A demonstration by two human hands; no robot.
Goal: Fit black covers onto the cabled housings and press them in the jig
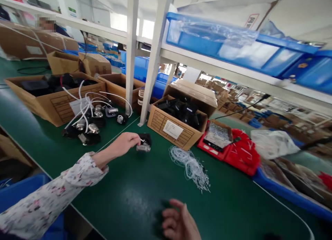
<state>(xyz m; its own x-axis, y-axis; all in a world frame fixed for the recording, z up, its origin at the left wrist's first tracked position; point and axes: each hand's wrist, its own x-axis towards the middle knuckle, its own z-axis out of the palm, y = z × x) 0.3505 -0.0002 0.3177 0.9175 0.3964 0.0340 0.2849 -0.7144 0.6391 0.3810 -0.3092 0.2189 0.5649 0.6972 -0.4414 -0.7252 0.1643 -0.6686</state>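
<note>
My left hand (127, 142) reaches out over the green table with fingers pinched together at a black part with a silver metal cylinder (143, 148). The fingertips hide the exact grip. Nearer to me, my right hand (180, 221) is empty, its fingers loosely curled and apart. Beyond it lies a tangled bundle of thin white strands (190, 167). Left of my left hand sits a cluster of similar black parts with silver cylinders (93, 128), and white cables (84, 101) rise from them.
Cardboard boxes of black parts (178, 127) stand at the back, one more (55, 110) at left. A white shelf post (154, 60) rises behind the table. Right are a red tray (214, 151), red bag (242, 150) and blue bin (293, 191). A person (61, 29) is in the background.
</note>
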